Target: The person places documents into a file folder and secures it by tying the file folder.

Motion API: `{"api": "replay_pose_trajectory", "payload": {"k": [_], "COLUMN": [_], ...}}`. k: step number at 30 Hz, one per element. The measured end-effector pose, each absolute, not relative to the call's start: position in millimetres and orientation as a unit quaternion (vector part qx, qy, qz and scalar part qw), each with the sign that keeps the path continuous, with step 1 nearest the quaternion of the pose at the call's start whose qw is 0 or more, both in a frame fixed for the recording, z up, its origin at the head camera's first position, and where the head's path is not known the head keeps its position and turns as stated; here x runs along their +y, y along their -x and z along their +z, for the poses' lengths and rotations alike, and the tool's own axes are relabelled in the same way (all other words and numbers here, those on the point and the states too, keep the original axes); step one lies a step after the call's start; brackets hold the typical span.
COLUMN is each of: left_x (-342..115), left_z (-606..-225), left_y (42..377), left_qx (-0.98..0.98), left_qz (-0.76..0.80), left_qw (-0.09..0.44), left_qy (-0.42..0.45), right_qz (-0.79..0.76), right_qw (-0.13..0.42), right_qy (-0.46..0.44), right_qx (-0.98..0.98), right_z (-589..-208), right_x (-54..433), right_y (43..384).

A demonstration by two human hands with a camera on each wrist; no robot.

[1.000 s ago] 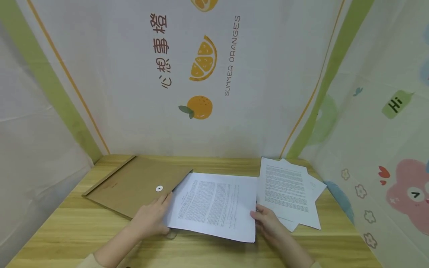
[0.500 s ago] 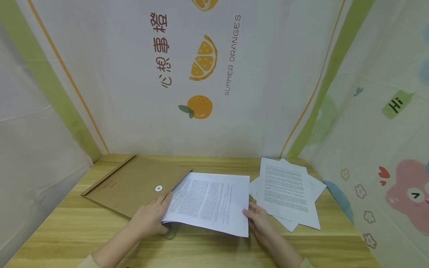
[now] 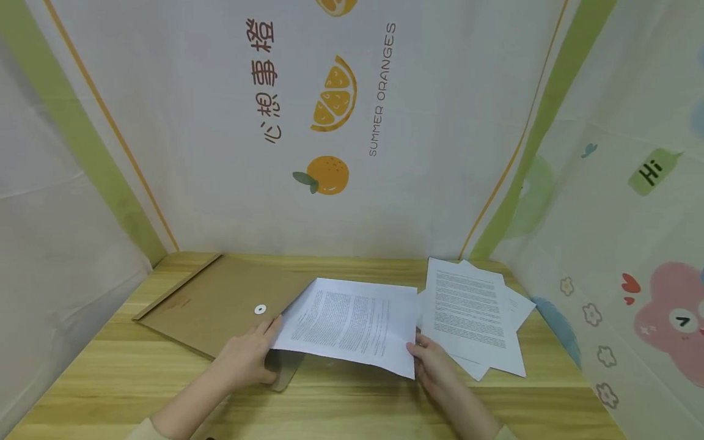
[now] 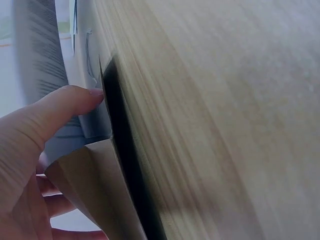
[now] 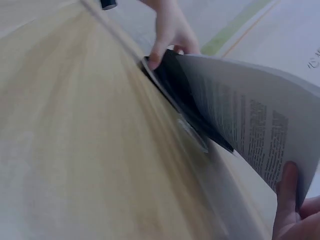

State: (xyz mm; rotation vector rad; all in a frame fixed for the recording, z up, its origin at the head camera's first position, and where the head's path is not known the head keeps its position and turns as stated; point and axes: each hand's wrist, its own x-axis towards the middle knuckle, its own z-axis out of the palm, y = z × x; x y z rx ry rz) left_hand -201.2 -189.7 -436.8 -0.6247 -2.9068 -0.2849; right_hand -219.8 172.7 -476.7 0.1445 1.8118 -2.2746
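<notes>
A brown kraft paper envelope (image 3: pixel 220 299) with a white round button lies at the left of the table, its mouth facing right. My left hand (image 3: pixel 244 360) grips it at the near corner of the mouth. In the left wrist view the thumb (image 4: pixel 75 101) presses on the flap, while the other fingers lie behind the upper panel. A sheaf of printed papers (image 3: pixel 352 324) has its left end within the mouth, above the flap (image 3: pixel 287 373). My right hand (image 3: pixel 437 366) pinches the sheaf's right edge, thumb on top; the near edge arches above the table in the right wrist view.
Several printed sheets (image 3: pixel 467 305) lie fanned out on the right of the wood-grain table (image 3: pixel 352 409), close to my right hand. White cloth (image 3: pixel 418 201) with orange prints hangs behind the table, and more cloth (image 3: pixel 610 256) hangs at the right.
The sheaf shifted left, then slightly back right, and its near edge has lifted, baring more of the flap. My right hand moved with it. The left hand stays at the envelope's mouth.
</notes>
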Motion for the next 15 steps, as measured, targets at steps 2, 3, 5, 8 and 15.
{"api": "replay_pose_trajectory", "payload": {"k": [2, 3, 5, 8, 15], "left_x": [-189.8, -189.7, -189.8, -189.8, -189.7], "left_z": [-436.8, -436.8, -436.7, -436.9, -436.5], "left_y": [201.2, 201.3, 201.3, 201.3, 200.8], "left_qx": [-0.971, -0.971, -0.973, -0.974, -0.972], "left_qz": [-0.094, -0.092, -0.086, -0.077, -0.081], "left_qw": [0.078, 0.077, 0.076, 0.074, 0.083], "left_qy": [0.207, 0.205, 0.203, 0.201, 0.205], "right_qz": [-0.772, -0.770, -0.766, -0.763, -0.735], "right_qw": [0.131, 0.139, 0.158, 0.187, 0.227], "right_qy": [-0.031, -0.021, 0.000, 0.026, 0.046], "right_qx": [0.622, 0.623, 0.623, 0.619, 0.637], "right_z": [-477.0, -477.2, -478.5, -480.7, -484.5], "right_x": [169.8, 167.6, 161.5, 150.3, 134.2], "right_y": [217.5, 216.1, 214.0, 211.5, 210.0]}}
